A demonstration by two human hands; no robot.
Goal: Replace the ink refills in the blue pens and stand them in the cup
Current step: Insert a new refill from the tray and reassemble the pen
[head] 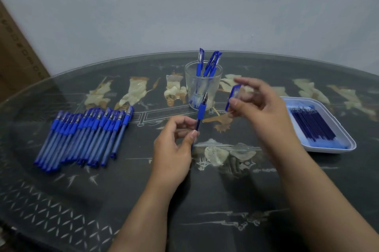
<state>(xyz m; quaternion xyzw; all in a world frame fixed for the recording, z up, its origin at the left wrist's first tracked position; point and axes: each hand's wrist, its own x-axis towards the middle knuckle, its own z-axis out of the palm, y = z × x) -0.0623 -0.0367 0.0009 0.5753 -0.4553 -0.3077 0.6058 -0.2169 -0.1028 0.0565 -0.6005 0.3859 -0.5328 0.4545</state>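
My left hand (174,149) pinches a pen (202,108) by its barrel, tip up, just in front of the cup (190,79). That keeps it steady for my right hand (260,104), which grips the cap (232,98) beside the tip, not touching it. The 2 supplies flank me on the tabletop (123,190) for easy reach: the pen row (86,134) left, the refills (311,122) in a tray (332,150) right.
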